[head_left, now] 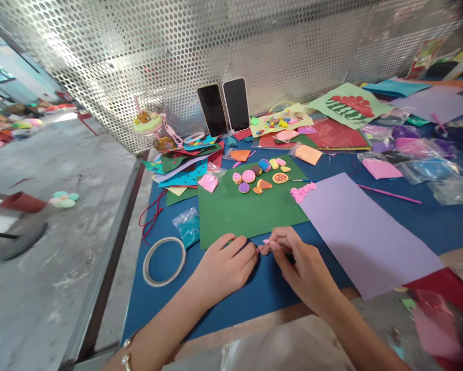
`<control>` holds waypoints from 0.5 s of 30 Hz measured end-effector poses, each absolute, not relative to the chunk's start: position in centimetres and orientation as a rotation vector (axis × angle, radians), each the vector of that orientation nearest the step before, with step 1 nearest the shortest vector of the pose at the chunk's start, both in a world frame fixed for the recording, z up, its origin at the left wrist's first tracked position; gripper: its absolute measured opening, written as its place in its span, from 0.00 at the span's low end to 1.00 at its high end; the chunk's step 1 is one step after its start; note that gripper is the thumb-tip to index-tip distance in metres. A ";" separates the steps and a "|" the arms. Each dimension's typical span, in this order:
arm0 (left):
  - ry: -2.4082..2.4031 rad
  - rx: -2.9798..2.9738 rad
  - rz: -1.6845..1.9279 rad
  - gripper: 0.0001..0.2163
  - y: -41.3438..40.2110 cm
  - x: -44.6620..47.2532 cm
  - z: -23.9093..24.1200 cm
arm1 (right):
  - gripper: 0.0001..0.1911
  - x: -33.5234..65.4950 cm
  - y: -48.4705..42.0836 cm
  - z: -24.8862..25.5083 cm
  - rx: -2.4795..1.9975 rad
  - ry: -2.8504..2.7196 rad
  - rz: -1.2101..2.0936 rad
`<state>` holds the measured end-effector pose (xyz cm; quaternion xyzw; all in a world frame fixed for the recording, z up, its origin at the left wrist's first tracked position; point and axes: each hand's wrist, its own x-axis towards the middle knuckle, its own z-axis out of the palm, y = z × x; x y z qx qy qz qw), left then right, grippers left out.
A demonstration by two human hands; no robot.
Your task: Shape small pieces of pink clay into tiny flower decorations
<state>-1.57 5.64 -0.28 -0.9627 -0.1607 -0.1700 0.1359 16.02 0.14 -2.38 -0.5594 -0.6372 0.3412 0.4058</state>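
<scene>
Together, my right hand [293, 260] and left hand [226, 263] pinch a small pink clay bit [266, 241] in a fingertip grip, just near of the green sheet [250, 208]; tape ring [165, 260] lies left, purple sheet [363, 232] right.

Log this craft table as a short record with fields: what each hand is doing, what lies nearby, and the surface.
left hand: rests on the blue mat, fingertips meeting the right hand's
right hand: pinches a small pink clay piece
green sheet: just beyond the hands, carrying small clay figures
purple sheet: right of the green one
tape roll: left of the hands
two phones: propped against the perforated metal panel
surface: blue mat
</scene>
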 end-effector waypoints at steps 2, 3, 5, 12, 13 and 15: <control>-0.453 -2.776 -0.493 0.08 5.5 -1.7 -0.2 | 0.03 16.0 0.1 -2.4 -1.420 -1.615 0.855; -0.442 -2.771 -0.497 0.08 5.5 -1.7 -0.2 | 0.03 16.0 0.1 -2.4 -1.426 -1.619 0.851; -0.415 -2.767 -0.501 0.08 5.4 -1.8 -0.2 | 0.03 16.0 0.1 -2.4 -1.436 -1.623 0.851; -0.482 -2.785 -0.556 0.07 5.1 -2.9 0.5 | 0.05 16.0 0.1 -1.7 -1.457 -1.586 0.894; -0.520 -2.790 -0.575 0.06 5.1 -3.1 0.6 | 0.05 16.0 0.0 -1.6 -1.451 -1.569 0.913; -0.588 -2.806 -0.599 0.05 5.1 -3.4 0.6 | 0.05 16.0 0.0 -1.4 -1.431 -1.527 0.944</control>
